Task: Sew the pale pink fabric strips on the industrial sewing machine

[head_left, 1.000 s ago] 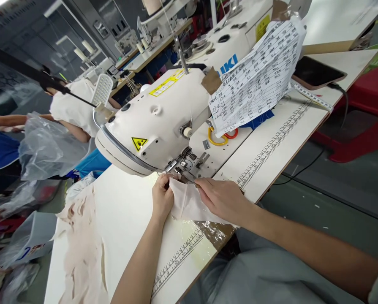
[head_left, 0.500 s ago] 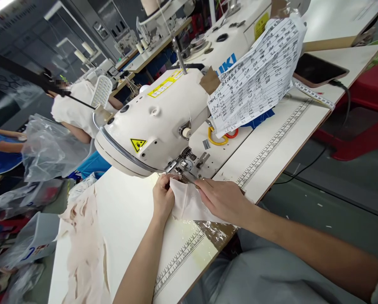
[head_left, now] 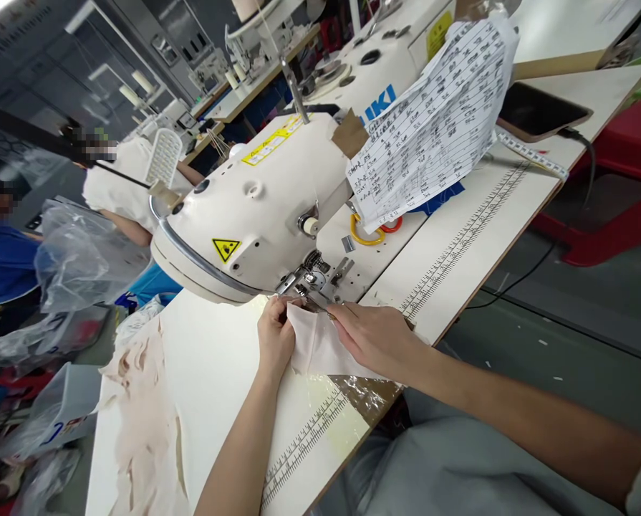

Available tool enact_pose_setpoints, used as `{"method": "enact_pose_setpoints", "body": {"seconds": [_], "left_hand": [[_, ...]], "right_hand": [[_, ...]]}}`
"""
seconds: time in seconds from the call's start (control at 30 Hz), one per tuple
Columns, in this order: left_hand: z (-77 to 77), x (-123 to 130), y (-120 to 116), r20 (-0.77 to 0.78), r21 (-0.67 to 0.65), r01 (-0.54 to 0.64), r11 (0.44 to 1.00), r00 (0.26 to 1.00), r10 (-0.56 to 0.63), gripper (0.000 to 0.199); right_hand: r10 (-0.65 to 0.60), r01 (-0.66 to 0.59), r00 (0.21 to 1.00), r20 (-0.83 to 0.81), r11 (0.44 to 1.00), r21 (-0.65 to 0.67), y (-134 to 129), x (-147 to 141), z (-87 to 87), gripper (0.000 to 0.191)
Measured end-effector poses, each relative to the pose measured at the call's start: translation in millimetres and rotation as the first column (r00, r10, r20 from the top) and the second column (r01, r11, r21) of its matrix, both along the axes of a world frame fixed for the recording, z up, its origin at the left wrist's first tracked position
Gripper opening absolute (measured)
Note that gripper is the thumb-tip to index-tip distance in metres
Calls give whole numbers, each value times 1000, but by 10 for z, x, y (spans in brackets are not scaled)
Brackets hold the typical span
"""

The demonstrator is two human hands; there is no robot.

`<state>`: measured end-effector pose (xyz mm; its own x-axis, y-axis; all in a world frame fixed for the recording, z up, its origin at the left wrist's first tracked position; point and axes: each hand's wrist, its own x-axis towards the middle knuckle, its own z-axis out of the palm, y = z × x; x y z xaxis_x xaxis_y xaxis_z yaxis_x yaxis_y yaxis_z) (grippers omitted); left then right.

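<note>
A piece of pale pink fabric [head_left: 312, 340] lies under the front of a white sewing machine [head_left: 245, 208], its upper edge at the metal presser foot [head_left: 301, 283]. My left hand [head_left: 276, 330] pinches the fabric's left edge close to the foot, fingers curled and partly hidden. From the right, my right hand [head_left: 374, 335] grips the same fabric, fingers bent and pressed together. A narrow grey metal strip [head_left: 319, 297] runs from the foot to its fingertips; whether the hand holds that strip, I cannot tell.
Pale pink fabric pieces [head_left: 142, 423] lie on the table's left. Behind the machine's foot are yellow-handled scissors [head_left: 366, 233], a handwritten paper sheet [head_left: 432, 122] and a phone [head_left: 543, 111]. Printed rulers [head_left: 465, 244] run along the front edge. Two people are across the room.
The view has shifted slightly, so the machine appears a little further left. The person in blue at the far left shows more. My hands and the fabric hold nearly the same position.
</note>
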<state>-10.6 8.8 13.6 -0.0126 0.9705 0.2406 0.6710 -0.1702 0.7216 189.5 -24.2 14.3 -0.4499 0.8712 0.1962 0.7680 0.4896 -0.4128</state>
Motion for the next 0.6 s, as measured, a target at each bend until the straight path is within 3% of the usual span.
{"method": "enact_pose_setpoints", "body": {"seconds": [0.2,0.6], "left_hand": [[-33,-7,18,-60,34,34,999,998,-32,15],[-91,-22,50,-240,90,-13,996,970,34,12]], "right_hand": [[18,-16,998,57,1000,-27,4,-11,47,26],[65,-70,992,110,997,38,5,0,61,22]]}}
